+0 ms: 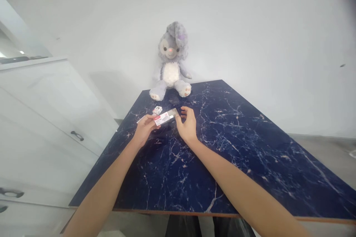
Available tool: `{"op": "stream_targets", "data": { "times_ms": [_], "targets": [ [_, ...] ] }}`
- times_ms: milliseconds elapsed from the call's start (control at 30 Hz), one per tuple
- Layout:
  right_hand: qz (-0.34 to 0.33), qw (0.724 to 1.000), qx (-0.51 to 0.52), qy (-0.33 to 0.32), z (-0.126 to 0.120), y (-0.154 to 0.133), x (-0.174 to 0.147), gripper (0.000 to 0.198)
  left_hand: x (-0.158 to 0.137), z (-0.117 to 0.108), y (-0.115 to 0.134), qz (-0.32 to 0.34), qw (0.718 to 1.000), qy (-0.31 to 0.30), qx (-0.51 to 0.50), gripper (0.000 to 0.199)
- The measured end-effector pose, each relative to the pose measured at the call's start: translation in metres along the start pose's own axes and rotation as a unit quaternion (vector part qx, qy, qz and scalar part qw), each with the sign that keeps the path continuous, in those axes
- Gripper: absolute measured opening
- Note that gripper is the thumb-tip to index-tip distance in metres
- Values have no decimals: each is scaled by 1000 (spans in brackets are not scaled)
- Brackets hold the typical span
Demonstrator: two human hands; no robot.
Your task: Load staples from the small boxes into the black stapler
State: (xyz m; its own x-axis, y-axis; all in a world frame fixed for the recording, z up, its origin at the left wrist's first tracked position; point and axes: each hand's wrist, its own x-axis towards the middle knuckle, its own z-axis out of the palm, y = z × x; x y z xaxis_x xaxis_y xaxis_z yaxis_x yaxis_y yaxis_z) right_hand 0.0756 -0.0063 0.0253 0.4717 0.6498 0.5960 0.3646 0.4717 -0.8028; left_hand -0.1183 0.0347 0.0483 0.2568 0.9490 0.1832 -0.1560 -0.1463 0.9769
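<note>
A narrow flat box (162, 118) with a red and white label and a grey right end is held just above the table, slightly tilted. My left hand (144, 129) grips its left end between thumb and fingers. At the grey end, the thumb of my right hand (188, 125) touches or nearly touches the box, while its fingers curve apart beyond it. Just behind the box sits a small white box (157, 110) with dark and red print. Something flat and white, partly hidden, lies by the fingers of my left hand.
A grey plush rabbit (171, 74) sits at the back edge of the dark blue marbled table (222, 148), against the white wall (250, 37). White cabinets (50, 118) with dark handles stand along the left.
</note>
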Motion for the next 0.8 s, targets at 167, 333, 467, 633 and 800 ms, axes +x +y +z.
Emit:
{"op": "stream_targets", "data": {
  "times_ms": [167, 333, 467, 633, 800],
  "targets": [
    [84, 994, 33, -61, 1, 6, 3, 22, -4, 1, 0, -40, 998, -47, 26, 32],
    [133, 985, 95, -58, 3, 17, 7, 24, -5, 1, -3, -32, 995, -83, 52, 34],
    [108, 986, 71, -101, -1, 11, 8, 22, -4, -1, -6, -27, 994, -91, 55, 39],
    [10, 979, 31, -201, -4, -4, 0, 36, -6, 1, -5, -11, 992, -123, 21, 64],
    [-6, 975, 35, -218, -2, -6, -4, 36, -6, -1, -1, -21, 991, -134, 1, 56]
  ]
}}
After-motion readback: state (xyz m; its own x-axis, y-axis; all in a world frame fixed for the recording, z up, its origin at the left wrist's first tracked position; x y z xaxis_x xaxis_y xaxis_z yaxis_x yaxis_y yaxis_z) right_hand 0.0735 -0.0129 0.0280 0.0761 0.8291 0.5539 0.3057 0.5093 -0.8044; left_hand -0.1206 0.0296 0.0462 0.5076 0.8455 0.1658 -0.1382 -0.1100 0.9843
